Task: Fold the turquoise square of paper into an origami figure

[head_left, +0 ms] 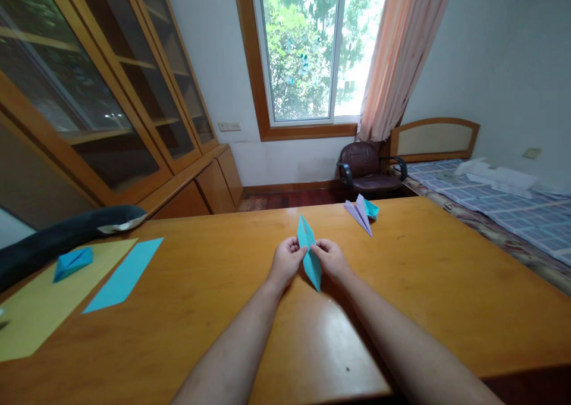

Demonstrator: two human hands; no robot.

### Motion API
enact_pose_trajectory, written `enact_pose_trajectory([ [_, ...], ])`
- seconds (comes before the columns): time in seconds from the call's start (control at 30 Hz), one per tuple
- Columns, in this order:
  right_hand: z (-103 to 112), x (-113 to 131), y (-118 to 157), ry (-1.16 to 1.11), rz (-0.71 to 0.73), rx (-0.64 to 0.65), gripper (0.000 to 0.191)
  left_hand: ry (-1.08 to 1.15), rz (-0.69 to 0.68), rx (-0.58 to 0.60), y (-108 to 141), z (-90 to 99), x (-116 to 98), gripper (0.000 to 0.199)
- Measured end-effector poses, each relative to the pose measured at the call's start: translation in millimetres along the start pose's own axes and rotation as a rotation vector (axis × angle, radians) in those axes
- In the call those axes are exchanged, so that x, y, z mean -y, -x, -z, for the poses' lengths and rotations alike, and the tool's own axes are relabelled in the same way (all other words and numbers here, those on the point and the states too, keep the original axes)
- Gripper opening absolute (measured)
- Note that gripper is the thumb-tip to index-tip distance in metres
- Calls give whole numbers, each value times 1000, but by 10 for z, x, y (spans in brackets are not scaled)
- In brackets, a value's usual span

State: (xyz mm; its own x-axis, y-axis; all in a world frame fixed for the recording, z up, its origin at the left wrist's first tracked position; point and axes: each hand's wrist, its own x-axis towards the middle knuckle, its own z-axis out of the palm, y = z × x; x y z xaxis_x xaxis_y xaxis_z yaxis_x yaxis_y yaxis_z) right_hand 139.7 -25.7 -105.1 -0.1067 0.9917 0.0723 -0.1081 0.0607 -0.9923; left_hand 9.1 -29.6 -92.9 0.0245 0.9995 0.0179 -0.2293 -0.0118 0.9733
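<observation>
Between my two hands is a folded piece of turquoise paper (306,231), long and narrow with a pointed tip at each end. My left hand (286,262) pinches its left edge near the middle, thumb on top. On the opposite edge, my right hand (331,258) grips it the same way, its thumb close to the left one. The far tip points toward the window and the near tip toward me. Fingers beneath the paper are partly hidden.
On the wooden table (214,286), a purple paper plane (359,213) and a turquoise folded paper (372,209) lie at the far right. At left are a yellow sheet (53,310), a blue folded paper (74,263), a turquoise strip (127,274) and a dark padded object (66,232).
</observation>
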Motion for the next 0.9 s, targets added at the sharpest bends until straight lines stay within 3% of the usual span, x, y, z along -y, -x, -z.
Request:
enact_pose_trajectory([
  [0.37, -18, 50, -15, 48, 41, -55, 26, -48, -75, -36, -19, -30, 103, 28],
  [0.63, -24, 60, -19, -46, -32, -114, 33, 78, -2, -10, 8, -48, 79, 40],
  [0.9, 6, 38, -8, -87, -92, -88, 36, 131, 53, 18, 13, -33, 62, 52],
])
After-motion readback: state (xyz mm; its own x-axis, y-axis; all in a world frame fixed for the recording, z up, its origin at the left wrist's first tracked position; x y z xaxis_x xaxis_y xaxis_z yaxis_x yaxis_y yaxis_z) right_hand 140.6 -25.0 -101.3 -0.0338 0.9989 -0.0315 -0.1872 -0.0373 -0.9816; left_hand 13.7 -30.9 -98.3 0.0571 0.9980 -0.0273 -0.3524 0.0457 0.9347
